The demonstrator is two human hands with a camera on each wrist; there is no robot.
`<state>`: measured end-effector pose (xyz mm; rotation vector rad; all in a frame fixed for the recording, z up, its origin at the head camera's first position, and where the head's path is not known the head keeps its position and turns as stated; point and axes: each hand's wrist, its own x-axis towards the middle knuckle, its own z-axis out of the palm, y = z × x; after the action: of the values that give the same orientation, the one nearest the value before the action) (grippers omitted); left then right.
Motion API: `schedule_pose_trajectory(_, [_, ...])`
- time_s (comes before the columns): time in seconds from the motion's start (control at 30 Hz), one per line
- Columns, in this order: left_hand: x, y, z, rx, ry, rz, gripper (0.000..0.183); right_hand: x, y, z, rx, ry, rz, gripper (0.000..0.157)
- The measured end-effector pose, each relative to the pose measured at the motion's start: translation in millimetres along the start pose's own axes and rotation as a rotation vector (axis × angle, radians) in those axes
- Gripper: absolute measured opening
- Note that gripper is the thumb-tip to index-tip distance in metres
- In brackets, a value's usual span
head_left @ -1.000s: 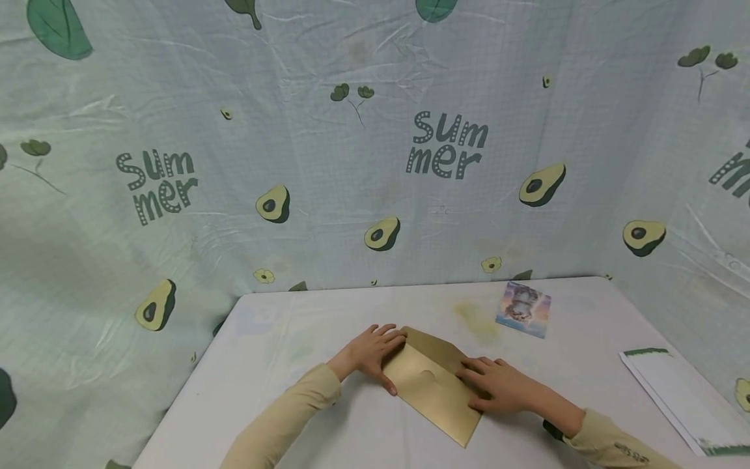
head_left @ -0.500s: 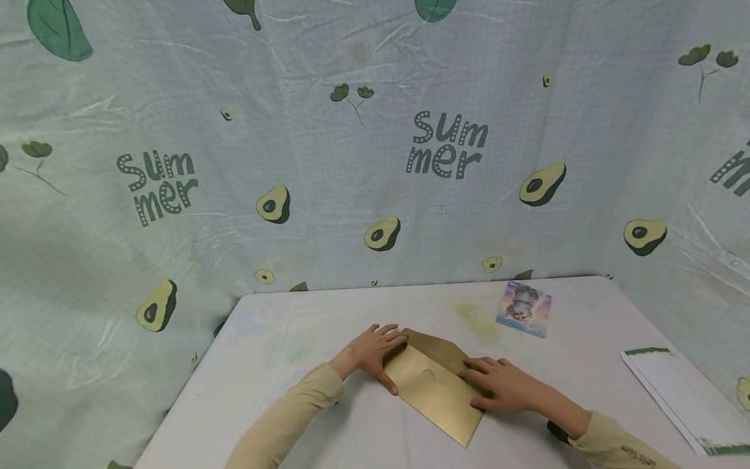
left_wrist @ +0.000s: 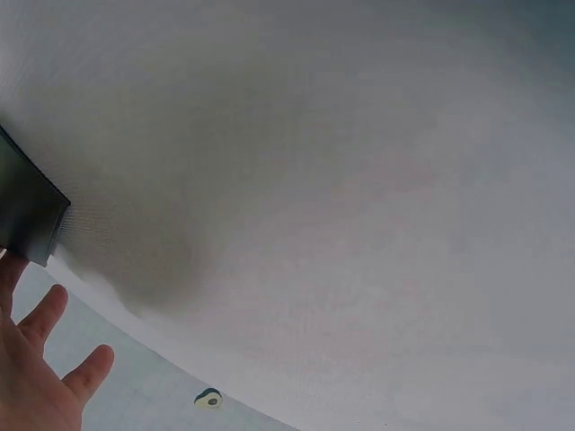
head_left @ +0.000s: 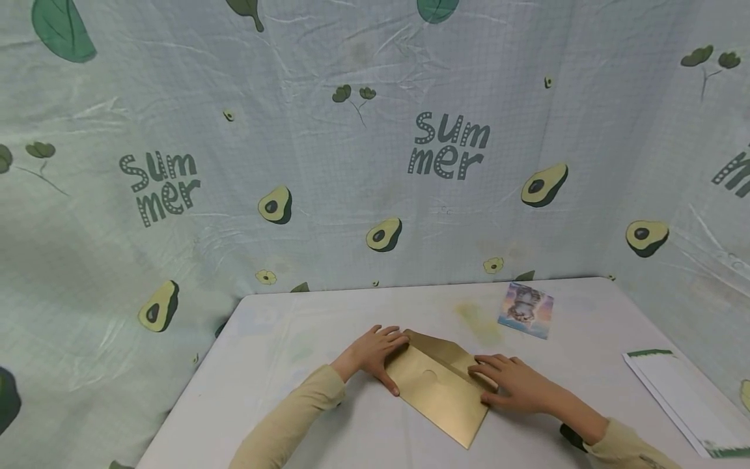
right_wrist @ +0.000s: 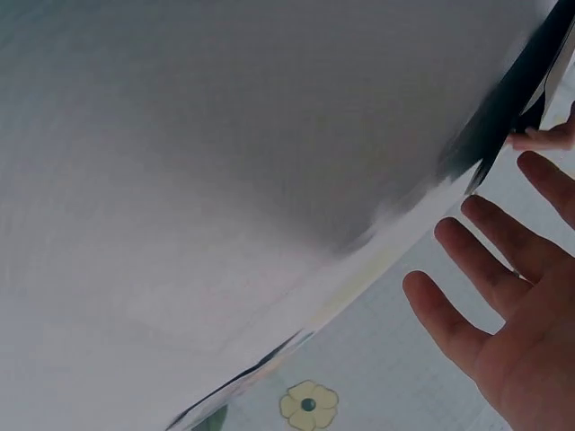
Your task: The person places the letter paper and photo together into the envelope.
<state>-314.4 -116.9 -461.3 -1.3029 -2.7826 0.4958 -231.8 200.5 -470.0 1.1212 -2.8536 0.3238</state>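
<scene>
1. A gold envelope (head_left: 439, 397) lies on the white table (head_left: 281, 352), between a person's two hands, its long axis slanting from far left to near right.
2. The left hand (head_left: 376, 354) spans its left end, fingers and thumb spread wide, the thumb at the near-left corner. It looks to be steadying the paper.
3. The right hand (head_left: 518, 384) is at the right end, fingers spread and fairly straight. The envelope reaches away to its left.
4. The flap (head_left: 439, 346) lies along the far long side, open; its right end is nearer the right hand, its left end nearer the left.
5. The right fingers cover part of the flap's right end; I cannot tell how firmly they touch. The envelope's inside is hidden.
6. The left wrist view cuts off the hand and shows only a dark envelope corner; the right gives a dark sliver.
</scene>
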Motion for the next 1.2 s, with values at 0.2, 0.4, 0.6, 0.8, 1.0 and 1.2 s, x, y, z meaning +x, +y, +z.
schedule_pose_trajectory(0.2, [-1.4,-0.2,-1.7,0.020,0.002,0.000,0.107,-2,7,-0.3,-0.015,0.078,0.001,0.047])
schedule_pose_trajectory(0.4, [-1.4,-0.4,-4.3,0.044,0.013,0.010,0.106,-2,22,-3.8,-0.036,0.118,0.051,0.047])
schedule_pose_trajectory(0.6, [-0.8,0.4,-5.5,0.059,0.022,0.021,0.106,-5,44,-9.7,-0.075,0.201,0.120,0.045])
schedule_pose_trajectory(0.8, [0.0,1.6,-6.5,0.083,0.014,0.010,0.107,-6,69,-23.0,-0.119,0.264,0.173,0.045])
schedule_pose_trajectory(1.0, [0.4,1.6,-3.6,0.068,-0.002,-0.007,0.109,-3,95,-29.2,-0.161,0.244,0.258,0.045])
schedule_pose_trajectory(1.2, [-1.8,3.9,-0.6,0.070,-0.001,-0.009,0.109,2,116,-30.3,-0.209,0.213,0.336,0.046])
